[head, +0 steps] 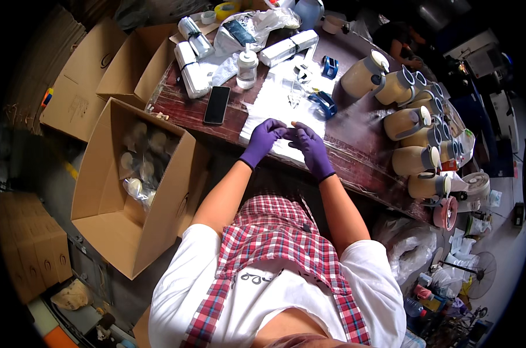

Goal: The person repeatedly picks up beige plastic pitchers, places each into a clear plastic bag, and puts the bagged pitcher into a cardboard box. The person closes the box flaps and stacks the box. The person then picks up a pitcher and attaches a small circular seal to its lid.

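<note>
Both hands wear purple gloves and meet over the white sheets [263, 108] at the front edge of the dark red table. My left hand [266, 138] has its thumb and fingertips pinched together, touching or nearly touching the right fingers. My right hand [308, 147] is curled, and a small orange bit [293, 123] shows at its fingertips; whether it is held is unclear. Beyond the hands lie small clear and white pieces [294, 95] and a blue-and-black band [323, 104]. A second blue band [330, 67] is farther back. A black smartphone [216, 105] lies to the left.
Several beige jugs with grey handles [406, 122] line the table's right side. A clear pump bottle [247, 69], white rolls [191, 71] and plastic bags stand or lie at the back. An open cardboard box [110, 217] with wrapped items is at left. A person [400, 45] is at upper right.
</note>
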The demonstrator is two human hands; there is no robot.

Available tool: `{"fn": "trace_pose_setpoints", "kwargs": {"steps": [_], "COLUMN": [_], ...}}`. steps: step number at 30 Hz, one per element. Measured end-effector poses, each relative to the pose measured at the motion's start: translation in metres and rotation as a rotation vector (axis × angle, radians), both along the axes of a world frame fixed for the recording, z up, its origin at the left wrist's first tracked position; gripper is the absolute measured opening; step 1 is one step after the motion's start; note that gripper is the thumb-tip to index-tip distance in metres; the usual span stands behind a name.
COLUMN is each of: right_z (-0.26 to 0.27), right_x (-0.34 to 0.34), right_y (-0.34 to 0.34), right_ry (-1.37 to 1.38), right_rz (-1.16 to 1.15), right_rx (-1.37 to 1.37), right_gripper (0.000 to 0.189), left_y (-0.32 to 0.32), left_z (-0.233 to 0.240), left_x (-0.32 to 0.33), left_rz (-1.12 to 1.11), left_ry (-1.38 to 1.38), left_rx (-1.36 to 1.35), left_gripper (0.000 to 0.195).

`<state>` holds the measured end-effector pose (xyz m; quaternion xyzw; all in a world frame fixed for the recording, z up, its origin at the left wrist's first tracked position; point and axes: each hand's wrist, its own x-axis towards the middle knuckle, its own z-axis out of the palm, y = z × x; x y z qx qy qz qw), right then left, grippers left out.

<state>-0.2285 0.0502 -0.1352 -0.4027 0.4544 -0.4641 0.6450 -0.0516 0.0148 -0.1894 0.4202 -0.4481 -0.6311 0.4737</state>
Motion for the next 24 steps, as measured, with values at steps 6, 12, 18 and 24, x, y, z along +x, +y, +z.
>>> {"fn": "trace_pose_setpoints", "kwargs": {"steps": [6, 12, 18, 24], "right_z": [0.010, 0.106, 0.066, 0.036], "right_x": [-0.008, 0.014, -0.029, -0.091], "right_y": [0.015, 0.047, 0.050, 0.083], "right_ry": [0.034, 0.371, -0.049, 0.452], "right_rz": [-0.588, -0.202, -0.449, -0.921], "right_rx": [-0.191, -0.412, -0.155, -0.348], "right_gripper": [0.031, 0.030, 0.006, 0.015], "left_y": [-0.024, 0.047, 0.074, 0.085], "left_z": [0.127, 0.158, 0.138, 0.130], "left_x": [-0.015, -0.004, 0.020, 0.010], "left_rz": [0.010, -0.206, -0.076, -0.071], "left_ry": [0.298, 0.418, 0.405, 0.168], "left_rx": [-0.184, -0.059, 0.109, 0.075], "left_gripper": [0.011, 0.019, 0.018, 0.017]}}
